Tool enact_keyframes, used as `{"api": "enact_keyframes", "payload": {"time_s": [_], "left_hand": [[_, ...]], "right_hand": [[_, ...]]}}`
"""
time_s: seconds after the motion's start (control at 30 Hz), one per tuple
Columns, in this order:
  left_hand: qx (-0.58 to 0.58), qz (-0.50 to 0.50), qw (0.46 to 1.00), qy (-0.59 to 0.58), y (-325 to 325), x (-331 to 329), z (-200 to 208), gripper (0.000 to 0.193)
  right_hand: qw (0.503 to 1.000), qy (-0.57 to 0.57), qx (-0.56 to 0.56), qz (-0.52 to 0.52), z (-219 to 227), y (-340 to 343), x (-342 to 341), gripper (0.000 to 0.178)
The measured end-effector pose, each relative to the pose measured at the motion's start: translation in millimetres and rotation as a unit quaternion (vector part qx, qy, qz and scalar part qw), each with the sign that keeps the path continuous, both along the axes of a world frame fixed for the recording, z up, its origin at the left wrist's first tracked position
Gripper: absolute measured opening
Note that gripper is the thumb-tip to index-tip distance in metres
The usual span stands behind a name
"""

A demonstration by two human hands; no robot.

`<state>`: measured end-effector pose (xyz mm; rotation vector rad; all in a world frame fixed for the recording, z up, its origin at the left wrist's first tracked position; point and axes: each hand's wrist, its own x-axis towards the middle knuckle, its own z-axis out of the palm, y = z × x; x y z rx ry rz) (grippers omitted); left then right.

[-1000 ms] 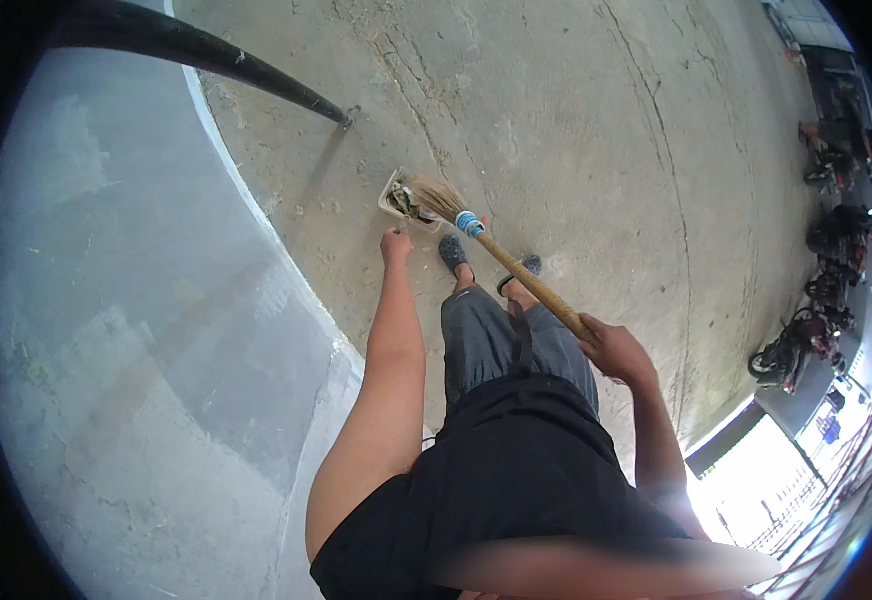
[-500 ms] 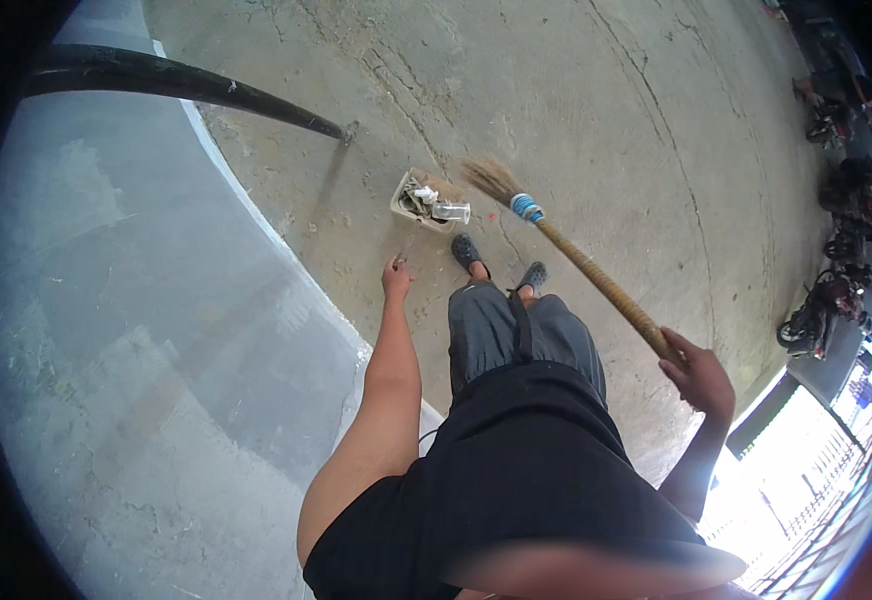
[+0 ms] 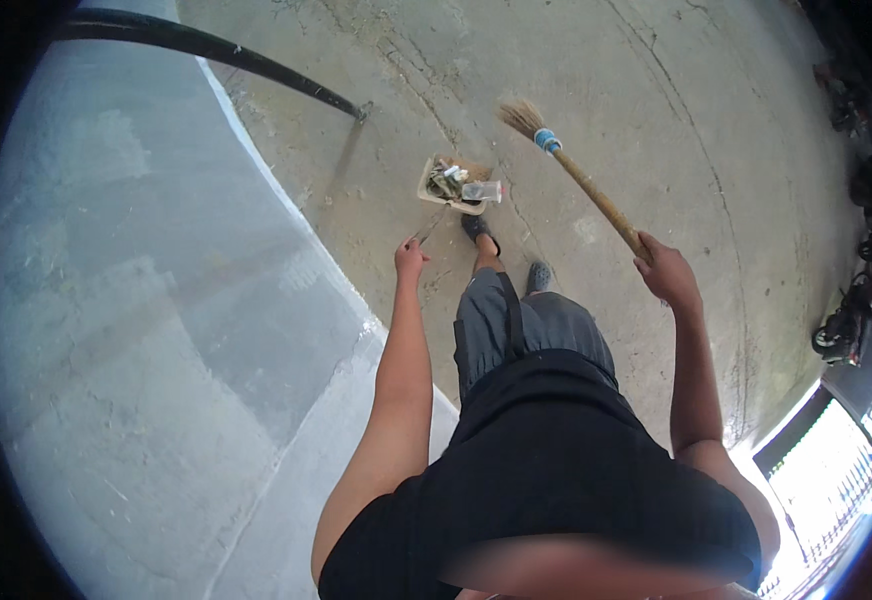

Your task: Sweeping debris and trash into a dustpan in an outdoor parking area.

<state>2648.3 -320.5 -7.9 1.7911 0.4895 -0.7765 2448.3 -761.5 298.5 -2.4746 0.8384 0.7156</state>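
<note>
My right hand is wrapped round the upper end of a broom with a tan handle, blue binding and straw bristles. The broom slants away to the far left, its bristles beyond my feet. My left hand is closed on a thin dark handle that runs to a pale dustpan, cut like an open container. In the dustpan lie dry leaves, white scraps and a clear plastic cup. Whether the dustpan touches the floor I cannot tell.
A black pole meets the floor at the far left. A raised grey concrete slab with a white edge fills the left side. Motorbikes are parked on the right, near a bright barred gate. Cracks run across the concrete floor.
My right hand and the broom have moved farther forward, the bristles shifting away from the dustpan. My left hand and the dustpan have shifted slightly right in view. My feet have changed position, as in walking.
</note>
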Motion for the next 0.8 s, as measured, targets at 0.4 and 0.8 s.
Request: {"api": "enact_keyframes", "payload": {"time_s": [0.4, 0.8], "left_hand": [[0.043, -0.001, 0.999, 0.006, -35.5, -146.7, -36.9, 0.032], [0.131, -0.008, 0.991, 0.038, -56.9, -248.8, -46.9, 0.041]], "right_hand": [[0.986, 0.080, 0.138, -0.053, -74.1, 14.1, -112.4, 0.052], [0.975, 0.134, 0.150, -0.091, -37.7, 41.9, -147.7, 0.054]]}}
